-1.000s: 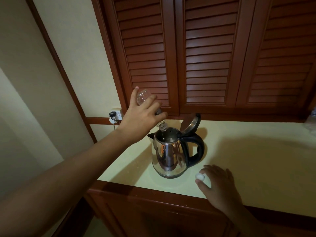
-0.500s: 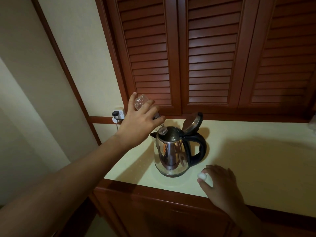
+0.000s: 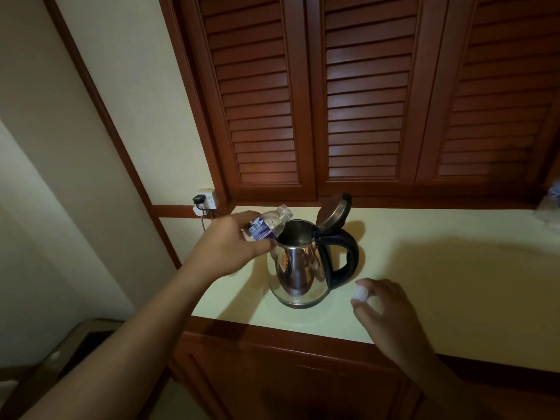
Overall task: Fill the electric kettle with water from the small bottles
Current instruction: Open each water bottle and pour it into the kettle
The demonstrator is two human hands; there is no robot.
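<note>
A steel electric kettle [image 3: 298,268] with a black handle stands on the pale countertop [image 3: 439,268], its lid [image 3: 333,212] flipped open. My left hand [image 3: 230,247] grips a small clear bottle [image 3: 268,224] with a blue label just left of the kettle's rim. The bottle lies tilted, its open neck pointing up and right beside the opening. It looks empty. My right hand [image 3: 385,310] rests on the counter right of the kettle and pinches a white bottle cap [image 3: 360,292].
Wooden louvred doors [image 3: 363,101] rise behind the counter. A wall socket with a plug [image 3: 204,200] sits at the back left. Another bottle [image 3: 551,204] shows at the far right edge. The counter's wooden front edge [image 3: 272,331] runs below the kettle.
My left hand has lowered the bottle and turned it from neck-down over the kettle to neck-up beside the rim. The right hand has stayed put with the cap.
</note>
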